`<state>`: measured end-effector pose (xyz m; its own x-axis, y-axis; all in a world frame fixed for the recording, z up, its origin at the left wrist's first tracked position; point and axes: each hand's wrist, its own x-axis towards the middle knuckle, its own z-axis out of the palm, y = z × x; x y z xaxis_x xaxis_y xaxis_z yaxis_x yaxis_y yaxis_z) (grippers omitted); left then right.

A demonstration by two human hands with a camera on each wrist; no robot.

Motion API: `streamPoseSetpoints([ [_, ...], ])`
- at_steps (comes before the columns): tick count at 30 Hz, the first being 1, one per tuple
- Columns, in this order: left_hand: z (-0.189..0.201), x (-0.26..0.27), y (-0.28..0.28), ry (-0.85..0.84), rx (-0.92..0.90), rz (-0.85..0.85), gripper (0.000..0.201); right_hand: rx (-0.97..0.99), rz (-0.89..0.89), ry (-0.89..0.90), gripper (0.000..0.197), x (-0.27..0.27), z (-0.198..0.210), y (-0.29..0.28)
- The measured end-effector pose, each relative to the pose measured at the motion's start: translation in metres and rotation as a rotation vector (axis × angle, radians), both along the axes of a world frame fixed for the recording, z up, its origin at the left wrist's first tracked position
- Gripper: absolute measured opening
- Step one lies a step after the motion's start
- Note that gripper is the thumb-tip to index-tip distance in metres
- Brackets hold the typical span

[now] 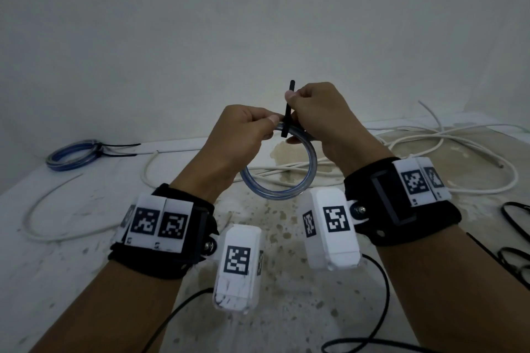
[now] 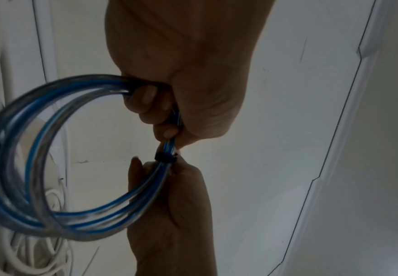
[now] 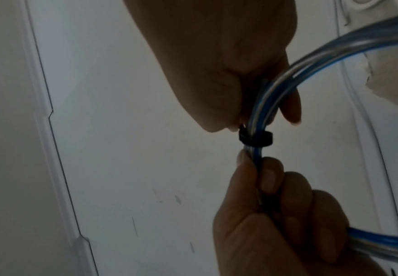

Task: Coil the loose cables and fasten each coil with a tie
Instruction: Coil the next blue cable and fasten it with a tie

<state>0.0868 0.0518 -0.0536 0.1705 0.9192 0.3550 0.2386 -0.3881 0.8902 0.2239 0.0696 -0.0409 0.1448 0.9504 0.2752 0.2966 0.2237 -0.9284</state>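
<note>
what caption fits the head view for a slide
Left hand grips a blue-striped cable coil while right hand pulls a black tie around it.

Both forearms were bare, no sleeves, and each wrist had a wide black fabric strap [image 1: 160, 241] wrapped around it with white blocks [image 1: 159, 222] on top carrying square black-and-white pixel-pattern markers. Off the inner side of each strap hung a chunky white box [image 1: 238, 266] with rounded corners and its own marker, fixed on by a small silver screw [image 1: 210, 245], and the right strap [image 1: 401, 203] also had a black rectangular buckle-looking frame on it. A thin black cable [image 1: 384, 295] trailed from each box back toward the person.
</note>
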Motion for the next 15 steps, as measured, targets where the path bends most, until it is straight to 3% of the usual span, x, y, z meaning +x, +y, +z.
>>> streamPoseSetpoints([
  [5,-0.0005,-0.0033,0.0031,-0.041,-0.003,0.036,0.024,-0.052,0.134,0.053,0.02,0.0018,0.0035,-0.0044],
  [15,-0.0061,-0.0018,0.0046,0.053,-0.012,-0.001,0.022,-0.103,0.028,0.004,0.017,-0.0013,-0.005,0.0011],
])
